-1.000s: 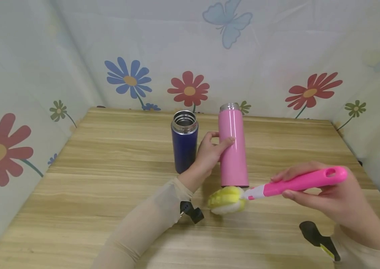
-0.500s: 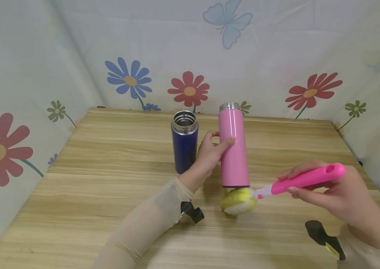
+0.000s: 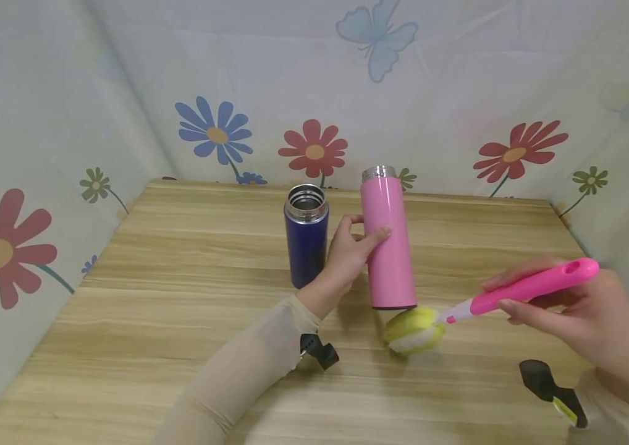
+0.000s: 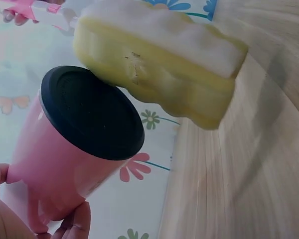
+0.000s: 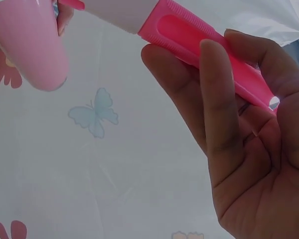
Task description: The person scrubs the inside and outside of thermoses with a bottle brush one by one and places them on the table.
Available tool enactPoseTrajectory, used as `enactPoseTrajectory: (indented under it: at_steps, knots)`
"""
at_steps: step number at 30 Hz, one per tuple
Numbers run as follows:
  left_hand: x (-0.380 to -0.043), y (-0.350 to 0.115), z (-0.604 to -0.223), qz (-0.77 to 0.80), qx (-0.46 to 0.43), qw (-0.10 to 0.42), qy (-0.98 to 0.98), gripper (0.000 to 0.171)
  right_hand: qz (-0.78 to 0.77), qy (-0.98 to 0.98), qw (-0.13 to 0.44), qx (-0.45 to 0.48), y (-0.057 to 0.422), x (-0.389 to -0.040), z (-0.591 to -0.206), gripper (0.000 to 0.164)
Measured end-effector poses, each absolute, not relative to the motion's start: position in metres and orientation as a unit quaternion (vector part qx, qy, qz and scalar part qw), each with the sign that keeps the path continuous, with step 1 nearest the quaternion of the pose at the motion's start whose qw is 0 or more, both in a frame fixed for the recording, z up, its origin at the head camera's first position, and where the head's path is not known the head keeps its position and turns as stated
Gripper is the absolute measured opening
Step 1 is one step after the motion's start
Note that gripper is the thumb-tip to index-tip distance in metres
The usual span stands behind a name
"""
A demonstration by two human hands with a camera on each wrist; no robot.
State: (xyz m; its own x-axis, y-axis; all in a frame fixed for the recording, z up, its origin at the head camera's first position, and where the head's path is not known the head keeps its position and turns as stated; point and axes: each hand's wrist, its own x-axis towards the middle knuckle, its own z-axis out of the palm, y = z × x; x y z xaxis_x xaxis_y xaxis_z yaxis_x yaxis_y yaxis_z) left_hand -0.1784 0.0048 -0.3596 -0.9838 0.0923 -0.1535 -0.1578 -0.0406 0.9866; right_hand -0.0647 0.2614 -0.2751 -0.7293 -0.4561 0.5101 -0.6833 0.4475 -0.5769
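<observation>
My left hand (image 3: pixel 348 250) grips a pink thermos flask (image 3: pixel 387 241) around its side, thumb across the front. The flask leans, steel neck toward the back wall and black base (image 4: pixel 92 112) toward me. With my right hand (image 3: pixel 576 315) I pinch the pink handle of a sponge bottle brush (image 3: pixel 414 330) between thumb and fingers. Its yellow-and-white sponge head (image 4: pixel 159 64) lies right at the edge of the flask's base, over the tabletop. Small dark specks mark the sponge. Left of my left hand stands a dark blue thermos flask (image 3: pixel 306 238), upright and without a lid.
A wood-grain table (image 3: pixel 181 259) lies under everything. White curtains with printed flowers and a butterfly close it in at the back (image 3: pixel 431 93) and both sides. Black wrist straps (image 3: pixel 317 352) show at both cuffs.
My right hand has drawn the brush to the right, its sponge head sliding along below the flask's base. The pink flask's base has shifted slightly right. The blue flask stays put.
</observation>
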Motion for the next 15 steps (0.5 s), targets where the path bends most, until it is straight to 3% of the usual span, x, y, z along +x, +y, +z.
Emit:
enactPoseTrajectory:
  at_steps: [15]
  knots:
    - [-0.176, 0.009, -0.357, 0.69, -0.001, 0.051, 0.722, 0.069, 0.359, -0.88, 0.16, 0.266, 0.277, -0.07, -0.274, 0.035]
